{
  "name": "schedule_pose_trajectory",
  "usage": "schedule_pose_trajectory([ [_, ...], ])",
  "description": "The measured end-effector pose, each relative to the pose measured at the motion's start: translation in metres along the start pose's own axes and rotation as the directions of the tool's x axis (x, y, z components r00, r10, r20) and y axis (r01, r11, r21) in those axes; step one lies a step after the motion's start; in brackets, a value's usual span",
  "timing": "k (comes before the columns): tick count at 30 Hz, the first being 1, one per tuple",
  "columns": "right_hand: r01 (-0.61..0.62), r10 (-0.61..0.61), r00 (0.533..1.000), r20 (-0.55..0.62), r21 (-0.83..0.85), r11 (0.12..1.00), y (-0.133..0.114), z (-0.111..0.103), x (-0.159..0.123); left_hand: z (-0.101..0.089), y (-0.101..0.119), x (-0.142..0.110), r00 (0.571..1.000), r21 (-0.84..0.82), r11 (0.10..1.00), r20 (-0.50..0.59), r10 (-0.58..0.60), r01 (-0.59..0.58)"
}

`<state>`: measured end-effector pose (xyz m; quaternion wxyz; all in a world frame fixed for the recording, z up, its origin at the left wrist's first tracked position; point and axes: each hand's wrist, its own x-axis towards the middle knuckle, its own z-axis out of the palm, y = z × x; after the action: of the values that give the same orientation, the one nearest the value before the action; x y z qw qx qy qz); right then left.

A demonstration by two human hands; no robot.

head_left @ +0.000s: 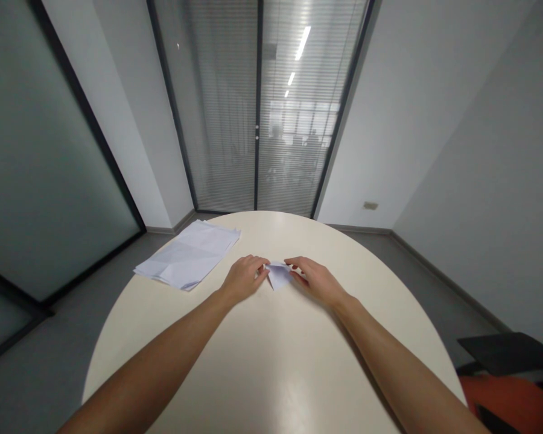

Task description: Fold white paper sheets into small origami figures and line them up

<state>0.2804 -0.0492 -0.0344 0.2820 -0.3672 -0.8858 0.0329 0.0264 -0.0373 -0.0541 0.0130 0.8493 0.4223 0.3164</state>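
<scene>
Between my hands is a small folded piece of white paper [279,276], its lower end coming to a point just above or on the tabletop. My left hand [245,276] pinches its left corner between thumb and fingers. On the other side, my right hand [315,278] has thumb and fingers closed on the right corner. The paper's upper edge looks slightly parted, with a shaded inner face showing. I cannot make out the finer folds.
A stack of creased white sheets [190,253] lies at the back left of the round cream table [271,374]. An orange and black chair [511,386] stands at the right. Beyond the table are glass panels with blinds [226,120].
</scene>
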Motion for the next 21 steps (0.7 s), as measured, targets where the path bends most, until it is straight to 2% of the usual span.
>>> schedule_pose_trajectory([
  [12,0.119,-0.120,0.989,0.082,0.023,0.993,0.0012,0.0021,0.0000,-0.0005,0.0020,-0.0010,1.000,0.033,0.999,-0.002,0.027,-0.027],
  [21,0.155,-0.160,0.977,0.137,0.051,0.987,-0.0038,0.0023,0.0014,0.0027,-0.0011,-0.0024,0.986,-0.044,0.987,0.064,0.155,-0.153],
])
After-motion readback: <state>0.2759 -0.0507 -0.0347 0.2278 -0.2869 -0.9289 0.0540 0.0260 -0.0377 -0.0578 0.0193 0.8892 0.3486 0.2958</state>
